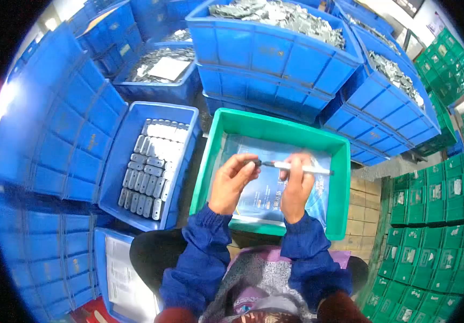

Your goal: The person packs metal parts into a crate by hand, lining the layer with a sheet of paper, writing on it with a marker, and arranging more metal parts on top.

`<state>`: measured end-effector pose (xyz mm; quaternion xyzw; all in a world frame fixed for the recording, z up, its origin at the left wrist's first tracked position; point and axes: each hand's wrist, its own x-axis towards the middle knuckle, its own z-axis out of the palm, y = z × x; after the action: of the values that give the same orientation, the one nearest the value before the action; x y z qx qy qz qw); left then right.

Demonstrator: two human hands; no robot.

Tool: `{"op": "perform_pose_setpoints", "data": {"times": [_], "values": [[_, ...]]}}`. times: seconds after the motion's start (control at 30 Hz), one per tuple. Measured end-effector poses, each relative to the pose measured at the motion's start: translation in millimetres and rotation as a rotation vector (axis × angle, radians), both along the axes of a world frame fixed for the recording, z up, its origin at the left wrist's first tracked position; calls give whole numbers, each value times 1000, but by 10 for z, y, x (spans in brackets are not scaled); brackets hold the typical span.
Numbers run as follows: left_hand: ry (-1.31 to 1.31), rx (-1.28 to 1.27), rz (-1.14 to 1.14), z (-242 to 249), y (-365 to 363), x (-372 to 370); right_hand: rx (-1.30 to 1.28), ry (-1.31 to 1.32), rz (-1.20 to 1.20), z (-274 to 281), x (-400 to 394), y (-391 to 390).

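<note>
Over the green bin (280, 121), my right hand (296, 188) grips a white marker pen (280, 165) with a dark tip that points left. My left hand (233, 182) pinches a small black piece, apparently the pen's cap (256, 162), right at the tip. Whether tip and cap touch is hard to make out. Below both hands, a clear plastic bag or sheet (259, 199) with printed characters lies in the bin.
A blue bin (189, 110) at left holds rows of grey metal parts (146, 183). Stacked blue bins (275, 54) heaped with metal pieces stand ahead. Stacked green crates (436, 188) line the right. Papers (127, 274) lie in a blue bin at lower left.
</note>
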<state>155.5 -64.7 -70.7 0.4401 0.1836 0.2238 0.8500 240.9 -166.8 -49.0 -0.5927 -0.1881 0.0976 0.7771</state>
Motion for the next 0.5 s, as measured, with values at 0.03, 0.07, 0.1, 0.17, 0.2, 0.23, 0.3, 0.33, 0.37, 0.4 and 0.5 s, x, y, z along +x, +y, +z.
{"op": "perform_pose_setpoints", "data": {"times": [0.03, 0.07, 0.1, 0.17, 0.2, 0.23, 0.3, 0.33, 0.37, 0.4, 0.5], "values": [[-16, -15, 14, 67, -61, -146, 1, -34, 53, 62, -100, -59], [-33, -31, 29, 134, -121, -286, 11, -35, 68, 158, -218, -114], [-56, -41, 45, 203, -178, -428, 18, -36, 84, 256, -349, -173], [-60, -38, 86, 373, -307, -691, 28, -75, 115, 429, -588, -276], [-93, -34, 63, 419, -362, -823, 27, -88, 126, 504, -722, -327], [-89, 38, 75, 500, -445, -957, 10, -113, 160, 541, -831, -378], [-119, 57, 100, 671, -587, -1211, -41, -143, 165, 669, -1071, -492], [-129, 89, 112, 737, -646, -1345, -19, -159, 194, 752, -1180, -537], [-160, 168, 134, 794, -699, -1485, -15, -148, 248, 832, -1273, -592], [-162, 222, 158, 877, -760, -1635, -15, -137, 302, 906, -1382, -620], [-164, 315, 304, 1132, -978, -2053, 13, -115, 446, 1126, -1792, -589]]}}
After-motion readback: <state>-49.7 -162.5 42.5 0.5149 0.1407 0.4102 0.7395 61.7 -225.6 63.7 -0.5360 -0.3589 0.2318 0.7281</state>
